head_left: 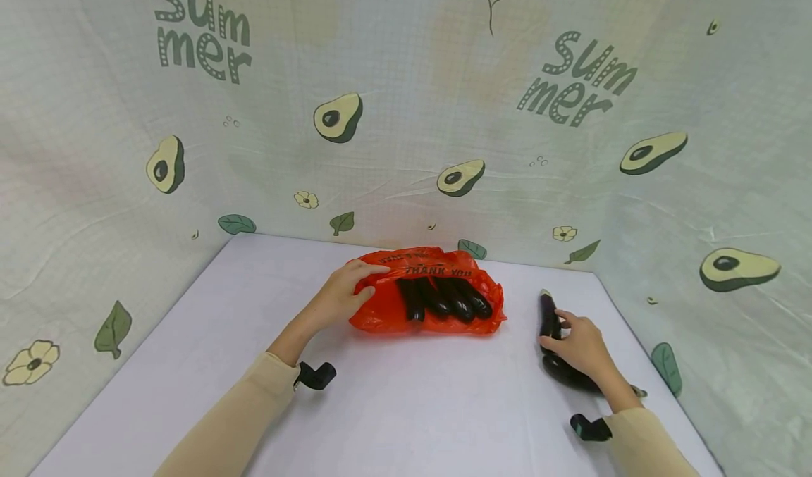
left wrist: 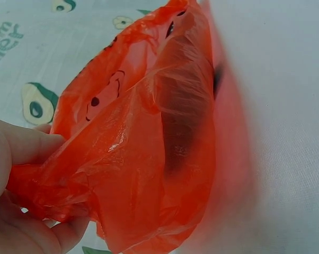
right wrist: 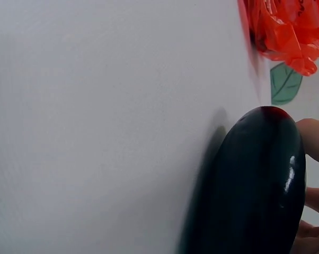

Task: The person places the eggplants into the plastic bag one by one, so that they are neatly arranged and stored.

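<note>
A red plastic bag (head_left: 380, 315) printed "THANK YOU" lies on the table with its mouth towards me, several dark eggplants (head_left: 447, 299) inside it. My left hand (head_left: 339, 294) grips the bag's left end; in the left wrist view the thumb and fingers (left wrist: 35, 145) pinch gathered red film. At the right, my right hand (head_left: 580, 347) has its thumb and fingers around an eggplant (head_left: 548, 313) whose stem points away. Another eggplant (head_left: 564, 375) lies under the hand and wrist, stem to the right. Its blunt end fills the right wrist view's foreground, partly hiding the fingers (right wrist: 316, 140).
A white table (head_left: 438, 399) carries everything. Behind and at both sides hangs a pale cloth (head_left: 393, 61) printed with avocados, leaves and lettering. The bag lies near the back edge, the loose eggplants near the right edge. Black wrist mounts (head_left: 317, 376) show at both cuffs.
</note>
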`<state>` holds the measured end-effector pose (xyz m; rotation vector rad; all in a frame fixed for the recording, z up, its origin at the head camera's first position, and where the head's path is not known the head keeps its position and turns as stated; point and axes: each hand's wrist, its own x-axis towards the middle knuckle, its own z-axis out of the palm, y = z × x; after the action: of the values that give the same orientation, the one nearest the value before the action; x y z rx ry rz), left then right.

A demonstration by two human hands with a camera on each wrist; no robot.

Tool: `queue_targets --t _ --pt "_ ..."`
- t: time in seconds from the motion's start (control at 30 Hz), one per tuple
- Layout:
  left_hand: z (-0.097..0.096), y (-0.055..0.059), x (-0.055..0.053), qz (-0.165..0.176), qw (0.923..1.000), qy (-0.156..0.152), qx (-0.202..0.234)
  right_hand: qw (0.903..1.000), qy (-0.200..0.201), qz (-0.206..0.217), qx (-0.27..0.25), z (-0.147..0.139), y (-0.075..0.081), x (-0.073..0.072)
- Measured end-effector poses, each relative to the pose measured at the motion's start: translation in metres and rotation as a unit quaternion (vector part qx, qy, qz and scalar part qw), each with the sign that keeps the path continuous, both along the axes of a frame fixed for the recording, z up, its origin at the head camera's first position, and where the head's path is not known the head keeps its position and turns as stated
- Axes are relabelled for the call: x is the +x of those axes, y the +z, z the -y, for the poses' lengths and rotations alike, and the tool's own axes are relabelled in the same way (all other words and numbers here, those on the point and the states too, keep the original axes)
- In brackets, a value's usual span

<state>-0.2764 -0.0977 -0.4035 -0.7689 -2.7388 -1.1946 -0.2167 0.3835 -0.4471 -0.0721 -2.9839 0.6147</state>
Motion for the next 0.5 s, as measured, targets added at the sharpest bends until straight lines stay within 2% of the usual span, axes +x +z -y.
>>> queue_targets --t 0.2,0.5 --pt "-0.0001 0.0004 -0.0003 -0.002 1.0 0.001 -0.003 0.9991 -0.008 0.037 -0.017 -0.001 0.0044 -0.0017" --pt "0.0 0.0002 -0.0001 -0.002 1.0 0.0 -0.003 0.9989 -0.014 0.041 -0.017 0.0009 0.0042 -0.0028"
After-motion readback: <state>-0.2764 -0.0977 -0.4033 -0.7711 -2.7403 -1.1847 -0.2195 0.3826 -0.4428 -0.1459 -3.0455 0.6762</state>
